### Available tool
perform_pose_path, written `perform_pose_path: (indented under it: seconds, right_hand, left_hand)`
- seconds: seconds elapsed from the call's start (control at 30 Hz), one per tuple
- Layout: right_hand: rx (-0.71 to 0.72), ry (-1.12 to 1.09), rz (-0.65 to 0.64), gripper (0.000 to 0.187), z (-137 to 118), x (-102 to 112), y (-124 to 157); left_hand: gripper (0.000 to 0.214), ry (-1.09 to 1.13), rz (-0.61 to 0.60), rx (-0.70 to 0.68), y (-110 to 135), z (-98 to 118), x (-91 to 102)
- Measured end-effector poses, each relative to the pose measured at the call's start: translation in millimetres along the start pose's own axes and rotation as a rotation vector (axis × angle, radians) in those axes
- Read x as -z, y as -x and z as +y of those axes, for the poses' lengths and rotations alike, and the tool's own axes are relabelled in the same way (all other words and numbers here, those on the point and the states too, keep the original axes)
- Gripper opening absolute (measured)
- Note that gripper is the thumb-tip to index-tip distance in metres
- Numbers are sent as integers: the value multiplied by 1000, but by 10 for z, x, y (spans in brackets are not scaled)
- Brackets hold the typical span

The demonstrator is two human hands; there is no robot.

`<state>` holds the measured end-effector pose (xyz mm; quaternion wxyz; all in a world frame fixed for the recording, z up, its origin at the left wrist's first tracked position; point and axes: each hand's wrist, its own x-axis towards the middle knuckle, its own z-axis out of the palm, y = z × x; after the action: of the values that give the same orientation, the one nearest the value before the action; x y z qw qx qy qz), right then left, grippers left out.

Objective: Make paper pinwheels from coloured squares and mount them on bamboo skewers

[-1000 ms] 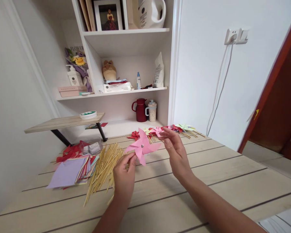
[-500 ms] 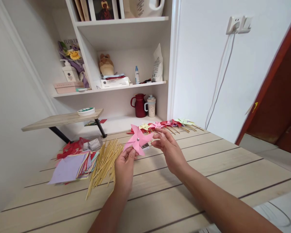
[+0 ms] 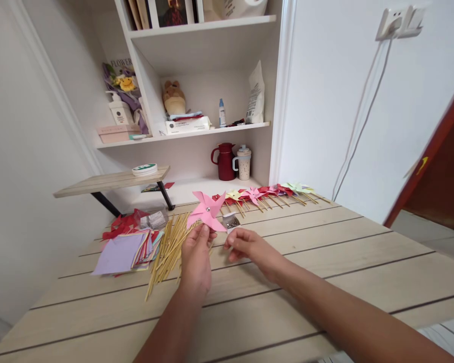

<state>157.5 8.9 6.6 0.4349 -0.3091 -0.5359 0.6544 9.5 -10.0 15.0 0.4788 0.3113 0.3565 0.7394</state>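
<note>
A pink paper pinwheel (image 3: pixel 207 210) with a small shiny pin at its centre is pinched at its lower edge between the thumb and fingers of my left hand (image 3: pixel 197 252). No stick shows clearly beneath it. To its right, my right hand (image 3: pixel 249 250) hovers above the table with loosely curled fingers and nothing visible in them. Just beyond those fingers lies a small open box of metal pins (image 3: pixel 231 222). Thin wooden sticks (image 3: pixel 166 257) lie in a loose heap left of my left hand.
A stack of coloured paper squares (image 3: pixel 121 253) lies left of the sticks, with red paper (image 3: pixel 119 227) and a clear plastic box (image 3: pixel 153 220) behind. Finished pinwheels (image 3: pixel 254 195) line the table's back edge. A small raised shelf (image 3: pixel 109 182) stands at the back left.
My right hand has drawn away from the pinwheel's right blade and dropped lower, near the box of pins. My left hand still holds the pinwheel. The view has shifted slightly.
</note>
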Motion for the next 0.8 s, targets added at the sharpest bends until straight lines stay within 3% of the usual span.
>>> perform_pose_path:
  seconds: [0.1, 0.3, 0.47, 0.63, 0.8]
  right_hand:
    - [-40, -35, -125, 49, 193, -90, -30]
    - [-14, -11, -227, 50, 339, -109, -58]
    - [34, -31, -205, 47, 361, -151, -74]
    - [26, -84, -85, 47, 338, -191, -103]
    - [74, -88, -76, 40, 263, -213, -76]
  left_hand:
    - [36, 58, 1, 17, -21, -3, 7]
    - [39, 97, 34, 154, -40, -18, 2]
    - [46, 124, -23, 225, 31, -61, -27]
    - [48, 63, -132, 293, 88, -150, -41]
    - [49, 72, -78, 230, 90, -166, -67]
